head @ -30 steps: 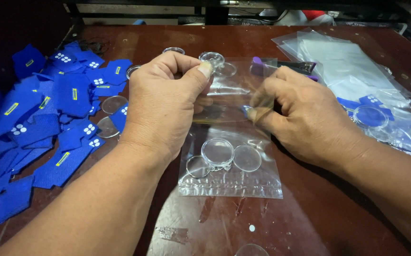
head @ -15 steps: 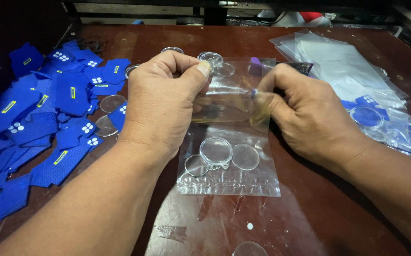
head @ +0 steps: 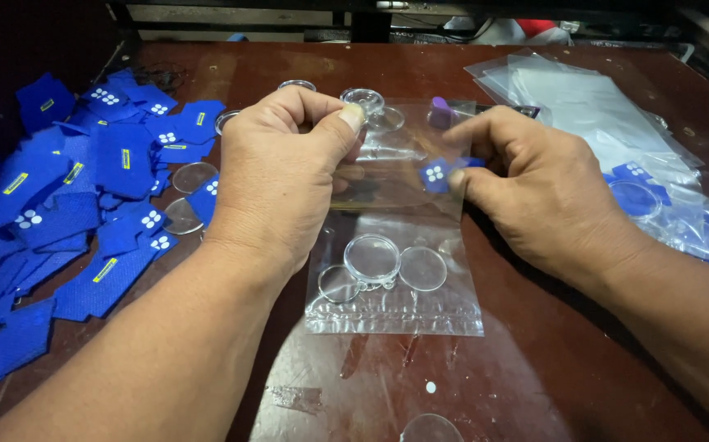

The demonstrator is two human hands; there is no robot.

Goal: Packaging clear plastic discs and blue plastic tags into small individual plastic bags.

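Holding a clear zip bag [head: 395, 270] upright over the bench [head: 534, 368], our left hand [head: 289, 176] pinches its top edge while our right hand [head: 534, 192] pinches a blue fabric tag [head: 436, 173] at the opening. Clear discs [head: 372, 258] sit at the bag's bottom.

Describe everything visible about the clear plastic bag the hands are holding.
The clear plastic bag is thin, glossy and rectangular, lying on the dark red table with its top lifted. The left hand pinches its upper edge; the right hand pushes a small blue patch into its mouth. Inside sit clear round discs and a ring.
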